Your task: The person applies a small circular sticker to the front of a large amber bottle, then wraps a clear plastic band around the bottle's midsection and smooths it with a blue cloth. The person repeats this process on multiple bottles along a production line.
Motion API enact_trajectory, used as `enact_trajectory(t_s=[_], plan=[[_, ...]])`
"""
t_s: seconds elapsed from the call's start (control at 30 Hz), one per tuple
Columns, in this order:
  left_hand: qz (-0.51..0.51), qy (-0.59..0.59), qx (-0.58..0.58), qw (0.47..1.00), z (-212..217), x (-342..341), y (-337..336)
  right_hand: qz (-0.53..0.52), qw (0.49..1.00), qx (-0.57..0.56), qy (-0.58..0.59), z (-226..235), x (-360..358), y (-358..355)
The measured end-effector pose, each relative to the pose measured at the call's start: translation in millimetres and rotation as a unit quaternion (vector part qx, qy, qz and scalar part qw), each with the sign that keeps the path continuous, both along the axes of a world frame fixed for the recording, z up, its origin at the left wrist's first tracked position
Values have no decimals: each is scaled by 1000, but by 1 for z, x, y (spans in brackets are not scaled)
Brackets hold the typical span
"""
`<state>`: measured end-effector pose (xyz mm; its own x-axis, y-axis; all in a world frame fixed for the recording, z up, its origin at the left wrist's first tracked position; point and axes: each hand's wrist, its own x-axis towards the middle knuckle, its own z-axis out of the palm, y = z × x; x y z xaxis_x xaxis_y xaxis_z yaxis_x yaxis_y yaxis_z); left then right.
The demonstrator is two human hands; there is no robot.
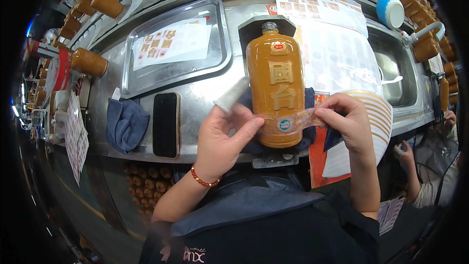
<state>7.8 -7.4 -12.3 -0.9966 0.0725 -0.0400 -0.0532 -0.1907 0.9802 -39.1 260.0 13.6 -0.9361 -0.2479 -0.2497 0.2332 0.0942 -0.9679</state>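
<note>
Steel workbench, curved by the lens, w/ a conveyor of brown bottles run along the far edge. A brown bottle is laid flat at bench centre, neck pointed away, seated in a dark cradle over a dark blue cloth.

A clear sticker strip w/ a round seal is stretched across the bottle's lower body. Left hand: strip's left end is pinched betw. thumb and fingers; a white wrap is worn on one finger, red bead bracelet at the wrist. Right hand: fingers curled, strip's right end pinched just beside the bottle's right side.

Left of the hands: a black phone is laid face up, a blue rag just beside it. A steel tray w/ a label sheet is set behind them. A sink is seen at right, a blue-and-white cup behind it. A striped sheet is hung at the bench edge under the right hand. Another person's hand is seen at the lower right, well apart.
</note>
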Motion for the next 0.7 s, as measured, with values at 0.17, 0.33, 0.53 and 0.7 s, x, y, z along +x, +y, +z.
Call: enact_trajectory(t_s=[0.17, 0.33, 0.53, 0.7], plan=[[9, -4, 55, 998, -3, 1, 1, 2, 1000, -10, -1, -7, -1, -1], [14, 17, 32, 999, 5, 0, 0, -10, 999, 5, 38, 4, 5, 3], [17, 70, 21, 997, 8, 5, -2, -11, 997, -2, 79, 18, 16, 5], [27, 85, 15, 996, 5, 6, -2, -5, 996, 5, 87, 22, 19, 7]])
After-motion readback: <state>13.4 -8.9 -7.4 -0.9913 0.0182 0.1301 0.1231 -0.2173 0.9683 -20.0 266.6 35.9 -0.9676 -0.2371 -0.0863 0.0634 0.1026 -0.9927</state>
